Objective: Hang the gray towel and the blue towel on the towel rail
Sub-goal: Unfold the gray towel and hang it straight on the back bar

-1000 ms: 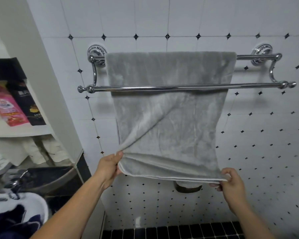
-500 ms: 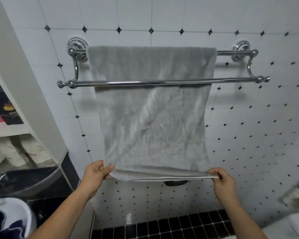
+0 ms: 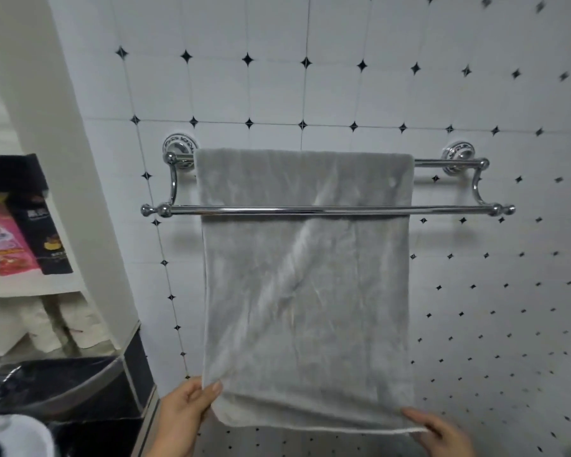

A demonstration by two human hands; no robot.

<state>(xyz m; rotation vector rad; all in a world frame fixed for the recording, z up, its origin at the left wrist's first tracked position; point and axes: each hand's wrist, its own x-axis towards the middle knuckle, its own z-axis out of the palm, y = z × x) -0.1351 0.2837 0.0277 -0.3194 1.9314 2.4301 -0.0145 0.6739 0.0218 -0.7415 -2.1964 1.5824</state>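
In the head view, the gray towel (image 3: 304, 291) is hanging on the towel rail (image 3: 442, 211), a chrome double rail fixed to the tiled wall (image 3: 277, 90); the towel is lying folded over the back bar (image 3: 445, 163) and dropping down behind the front bar, which is crossing in front of its upper part. The cloth is hanging nearly flat, with soft creases running diagonally through its middle; it is sitting toward the left half of the rail, leaving a bare stretch of both bars on the right.

The left hand (image 3: 182, 420) is reaching up from the lower edge and pinching the towel's lower left corner; its fingers (image 3: 213, 390) are clamping on the cloth, the thumb pressing on the front face. The right hand (image 3: 442, 433) is holding the lower right corner at the hem; its fingers (image 3: 416, 417) are closing on the edge, the thumb lying along the front, though blur is softening the detail there. Between the two hands the bottom hem is running almost straight.

To the left a white shelf (image 3: 30, 285) is carrying a pink package (image 3: 4, 242) with a black package (image 3: 47, 239) just beside it; pale bundles (image 3: 47, 324) are sitting below the shelf; a dark basin (image 3: 63, 380) is showing beneath them.
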